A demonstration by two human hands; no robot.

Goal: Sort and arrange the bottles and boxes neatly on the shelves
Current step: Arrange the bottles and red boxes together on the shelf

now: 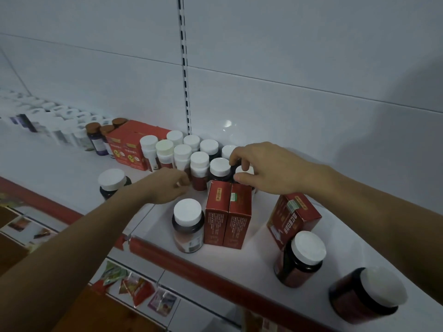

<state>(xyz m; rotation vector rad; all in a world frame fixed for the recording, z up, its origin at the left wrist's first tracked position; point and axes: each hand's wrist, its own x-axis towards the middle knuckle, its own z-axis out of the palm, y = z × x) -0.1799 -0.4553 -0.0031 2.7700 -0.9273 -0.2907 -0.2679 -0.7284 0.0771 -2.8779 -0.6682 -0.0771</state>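
**Hands at bottle cluster, white shelf**

Right hand point(268, 167) reaches in from the right, forearm extended, wrist arched, fingers curled down over a white-capped dark bottle point(242, 172) at the cluster's right end; grip closed on its cap. Left hand point(167, 185) extends from lower left, palm turned inward, fingers loosely curled just beside a red-labelled bottle point(199, 171); whether it grips anything cannot be told. Both work at the grouped white-capped bottles point(182, 152) near the back wall. Two upright red boxes point(227, 214) stand directly in front, touching each other. A tilted red box point(293, 218) sits to their right. Shelf point(72, 168) carries all items.
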